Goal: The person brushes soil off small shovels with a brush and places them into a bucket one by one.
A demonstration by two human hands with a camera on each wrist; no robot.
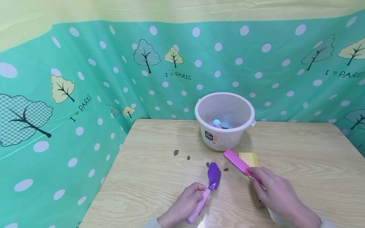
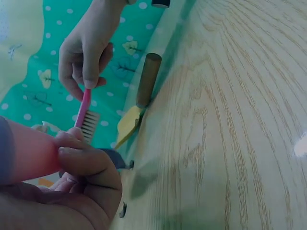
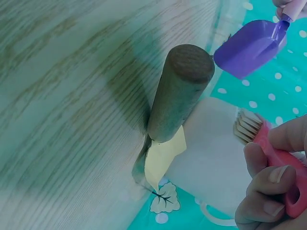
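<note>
My left hand (image 1: 188, 201) grips the pink handle of a small shovel with a purple blade (image 1: 214, 174). The blade points away from me, just over the table near several dark brown crumbs (image 1: 208, 164). My right hand (image 1: 278, 190) holds a pink brush (image 1: 236, 161) by its handle; in the right wrist view its pale bristles (image 3: 247, 125) show. Below the brush, a yellow trowel (image 1: 252, 157) with a wooden handle (image 3: 180, 96) lies on the table, partly hidden by the right hand in the head view.
A pale grey bucket (image 1: 226, 139) stands at the back of the wooden table (image 1: 148, 171), with a light blue ball (image 1: 216, 122) and other small things inside. More brown crumbs (image 1: 176, 152) lie left of it. A green curtain (image 1: 114, 63) hangs behind.
</note>
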